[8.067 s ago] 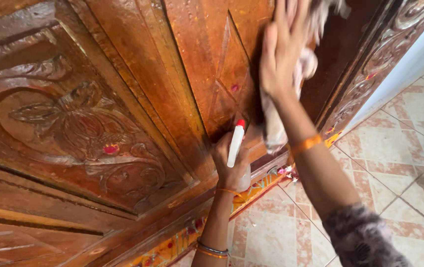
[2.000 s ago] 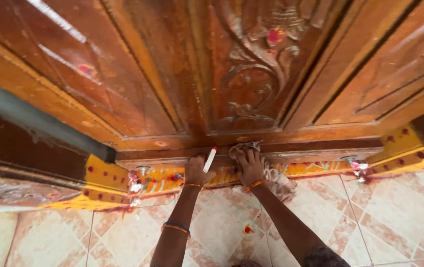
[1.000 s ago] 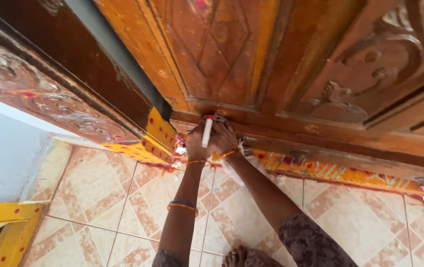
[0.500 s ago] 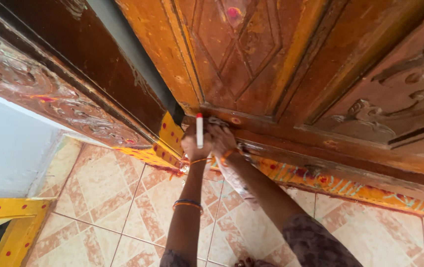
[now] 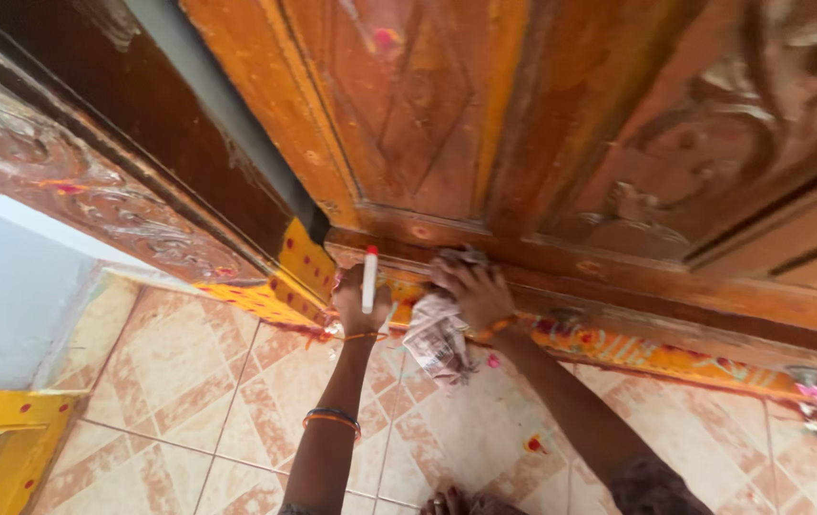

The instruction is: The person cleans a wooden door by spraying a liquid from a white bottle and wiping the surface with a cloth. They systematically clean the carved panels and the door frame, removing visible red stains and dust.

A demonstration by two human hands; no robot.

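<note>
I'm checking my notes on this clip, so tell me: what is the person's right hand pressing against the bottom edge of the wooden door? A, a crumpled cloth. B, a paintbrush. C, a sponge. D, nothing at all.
A: the right hand presses a crumpled cloth against the lower rail of the carved wooden door, and the cloth's loose end hangs below the hand.

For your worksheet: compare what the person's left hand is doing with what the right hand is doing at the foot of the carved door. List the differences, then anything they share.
The left hand grips a white spray bottle with a red tip, held upright; the right hand presses a crumpled cloth against the door's bottom rail. The left hand is closed around its object; the right hand lies flatter, with cloth hanging below it. Both wrists wear orange bands, and both hands are low, near the painted threshold.
</note>
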